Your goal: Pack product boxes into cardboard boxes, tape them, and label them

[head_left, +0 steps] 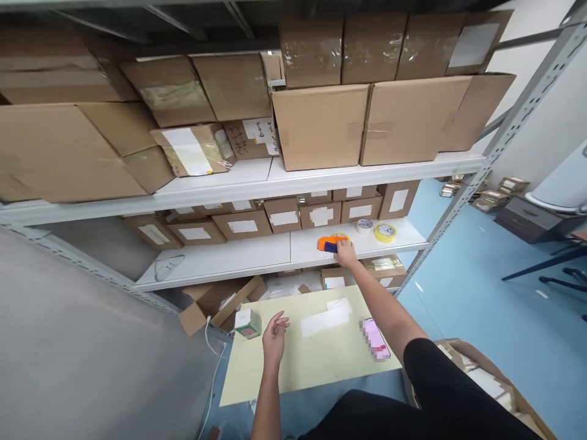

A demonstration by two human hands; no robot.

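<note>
The orange tape dispenser (324, 242), likely light and stiff, is best held where the right hand (345, 253) is wrapped, the left hand (275, 330) loosely spread.

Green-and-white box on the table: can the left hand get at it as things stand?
Probably yes: the left hand looks empty and close beside the green-and-white box, with nothing visible standing between them.

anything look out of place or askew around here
Yes: the open cardboard box by the table's far left corner sits askew, flaps splayed, unlike the lined-up boxes on the shelf above.
</note>
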